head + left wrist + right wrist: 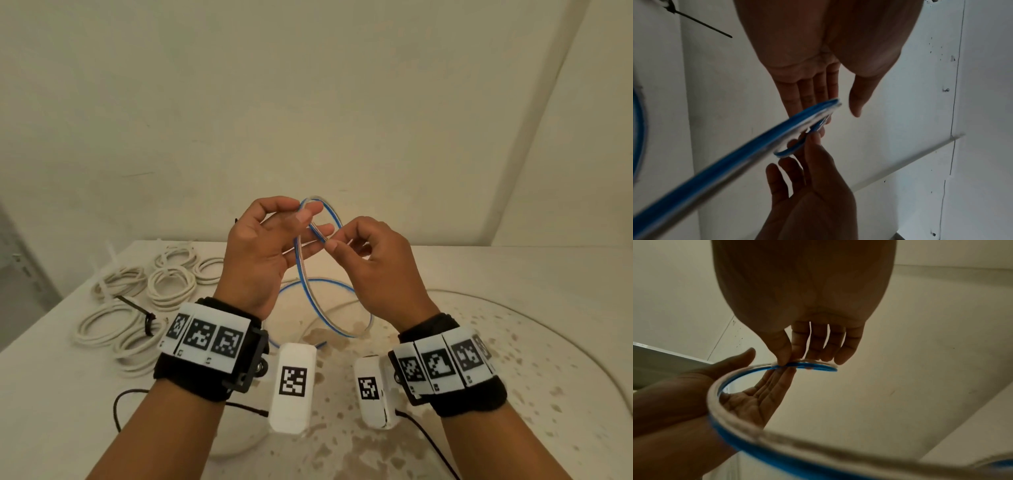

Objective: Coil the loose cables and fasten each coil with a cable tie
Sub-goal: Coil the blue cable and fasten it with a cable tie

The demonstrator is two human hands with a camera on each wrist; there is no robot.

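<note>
Worktop (513, 274): pale, speckled near side. White coils (137, 308) lie far left, one bound with a black tie (137, 308).

Blue-and-clear cable (310, 294): held in the air between both hands, above the worktop. One loop stands upright at the fingers; its tail runs down and near, curving onto the worktop in a wider loop.

Left hand (263, 253): fingers fairly straight and loosely spread, thumb off the cable; the loop rests across the fingers.

Right hand (370, 263): thumb and forefinger pinch the cable at the crossing, just beside the left fingertips.

Judgement: the slack lies below and nearer the right hand, which would feed the next turn.
</note>
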